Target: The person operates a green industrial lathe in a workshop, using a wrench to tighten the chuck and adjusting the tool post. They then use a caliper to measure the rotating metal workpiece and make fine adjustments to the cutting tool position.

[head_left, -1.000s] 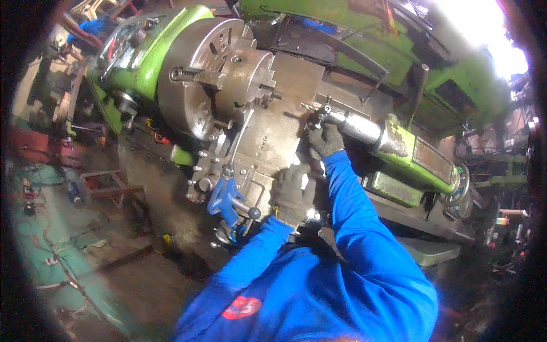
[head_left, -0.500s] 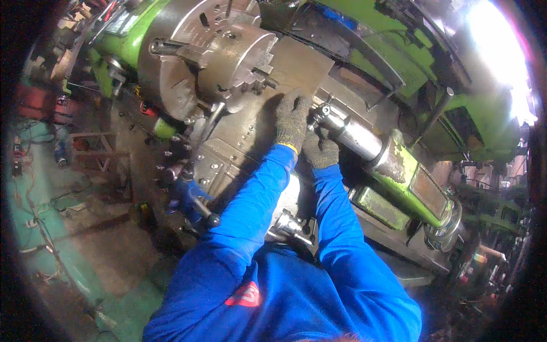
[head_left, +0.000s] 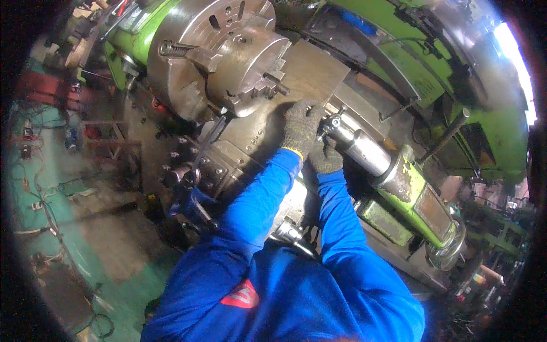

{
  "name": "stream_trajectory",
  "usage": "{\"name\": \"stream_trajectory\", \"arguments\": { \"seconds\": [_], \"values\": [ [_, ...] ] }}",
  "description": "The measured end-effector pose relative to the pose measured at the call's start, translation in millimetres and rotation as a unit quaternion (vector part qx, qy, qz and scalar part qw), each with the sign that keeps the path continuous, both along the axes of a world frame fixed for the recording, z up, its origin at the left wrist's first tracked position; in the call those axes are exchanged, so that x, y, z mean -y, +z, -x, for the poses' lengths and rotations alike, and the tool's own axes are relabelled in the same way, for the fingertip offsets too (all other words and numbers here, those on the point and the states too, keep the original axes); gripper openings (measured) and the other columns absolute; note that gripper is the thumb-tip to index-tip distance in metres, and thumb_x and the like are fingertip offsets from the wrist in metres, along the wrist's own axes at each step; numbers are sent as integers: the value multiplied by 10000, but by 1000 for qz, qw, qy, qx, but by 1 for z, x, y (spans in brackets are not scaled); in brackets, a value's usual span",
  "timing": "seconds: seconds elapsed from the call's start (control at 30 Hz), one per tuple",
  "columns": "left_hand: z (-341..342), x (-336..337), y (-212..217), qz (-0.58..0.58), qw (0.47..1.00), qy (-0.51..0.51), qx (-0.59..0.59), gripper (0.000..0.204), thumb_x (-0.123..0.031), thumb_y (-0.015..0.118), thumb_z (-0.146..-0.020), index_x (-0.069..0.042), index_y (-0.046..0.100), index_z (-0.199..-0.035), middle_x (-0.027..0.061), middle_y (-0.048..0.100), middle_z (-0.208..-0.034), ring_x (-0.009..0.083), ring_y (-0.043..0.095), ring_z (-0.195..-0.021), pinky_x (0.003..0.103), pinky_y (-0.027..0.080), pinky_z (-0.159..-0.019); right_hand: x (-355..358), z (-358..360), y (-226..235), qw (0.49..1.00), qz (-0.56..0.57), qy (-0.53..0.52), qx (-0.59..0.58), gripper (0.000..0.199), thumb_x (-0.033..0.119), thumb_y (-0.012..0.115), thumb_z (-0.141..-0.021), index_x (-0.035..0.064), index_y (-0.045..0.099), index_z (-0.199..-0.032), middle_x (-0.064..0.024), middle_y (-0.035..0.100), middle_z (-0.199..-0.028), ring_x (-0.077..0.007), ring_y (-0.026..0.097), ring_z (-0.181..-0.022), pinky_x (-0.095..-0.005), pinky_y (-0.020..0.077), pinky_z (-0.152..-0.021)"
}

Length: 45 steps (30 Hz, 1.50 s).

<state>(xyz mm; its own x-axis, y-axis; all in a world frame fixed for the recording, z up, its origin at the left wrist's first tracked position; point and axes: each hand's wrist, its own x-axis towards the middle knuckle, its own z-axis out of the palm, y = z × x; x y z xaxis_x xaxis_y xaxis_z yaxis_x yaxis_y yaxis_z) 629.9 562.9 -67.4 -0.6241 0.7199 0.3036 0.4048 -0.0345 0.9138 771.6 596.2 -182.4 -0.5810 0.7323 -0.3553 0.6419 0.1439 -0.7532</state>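
Both of my hands wear dark grey knitted gloves and work at the front end of a drill chuck (head_left: 340,127) on the lathe's tailstock. My left hand (head_left: 302,126) is closed, its fingers curled at the chuck's nose; whatever they grip is hidden. Just below and to the right, my right hand (head_left: 326,156) is closed against the near side of the chuck, its fingertips out of sight. Behind the drill chuck, the bright steel quill (head_left: 369,153) runs into the green tailstock (head_left: 407,185).
A large jawed lathe chuck (head_left: 250,68) stands at the far left, its jaws facing my hands. Levers and the blue-handled carriage controls (head_left: 194,205) lie left of my forearm. A grey post (head_left: 447,134) rises behind the tailstock. Green floor (head_left: 74,245) shows at the left.
The view has shifted slightly, so the machine and my hands sit a little lower and further right. My hands stay at the drill chuck, with the left fingers curled closer round its front.
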Motion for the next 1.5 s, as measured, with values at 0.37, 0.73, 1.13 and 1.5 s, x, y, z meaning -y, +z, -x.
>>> {"name": "stream_trajectory", "arguments": {
  "seconds": [0.37, 0.73, 1.13, 1.5],
  "values": [
    [-2, 0, -4, -8, 1000, 16, 13, 316, -233, 696, -925, -7, 674, -1143, 215, 676, -1133, 367, 634, -1080, 459, 505, -920, 17, 8, 63, 999, -21, -39, -5, 592, 500, 446, -1051, 182, 461, -1549, -151, 440, -1597, -306, 397, -1490, -384, 317, -1222],
    [17, -10, -6, 86, 985, -131, -66, 439, -217, 728, -869, -58, 673, -1274, 98, 721, -1116, 231, 672, -943, 381, 551, -812, 24, 9, 67, 921, 114, -190, -319, 455, 367, 687, -974, 82, 626, -1323, -158, 708, -1260, -299, 668, -1189, -417, 497, -1045],
    [57, -30, -11, 110, 840, -150, -511, 223, -141, 665, -867, -201, 764, -1058, 99, 731, -1044, 326, 686, -1062, 484, 554, -905, 29, 9, 61, 940, -16, -154, -304, 349, 178, 704, -966, 15, 572, -1245, -125, 724, -1010, -206, 681, -826, -339, 537, -725],
    [55, -7, 20, 57, 936, -283, 203, 170, -198, 717, -962, -39, 727, -1021, 43, 679, -835, 93, 633, -716, 246, 528, -641, 22, 11, 65, 621, 414, -233, -623, 379, 225, 616, -984, 62, 576, -1324, -115, 613, -1195, -274, 585, -1134, -465, 472, -1015]
  ]
}}
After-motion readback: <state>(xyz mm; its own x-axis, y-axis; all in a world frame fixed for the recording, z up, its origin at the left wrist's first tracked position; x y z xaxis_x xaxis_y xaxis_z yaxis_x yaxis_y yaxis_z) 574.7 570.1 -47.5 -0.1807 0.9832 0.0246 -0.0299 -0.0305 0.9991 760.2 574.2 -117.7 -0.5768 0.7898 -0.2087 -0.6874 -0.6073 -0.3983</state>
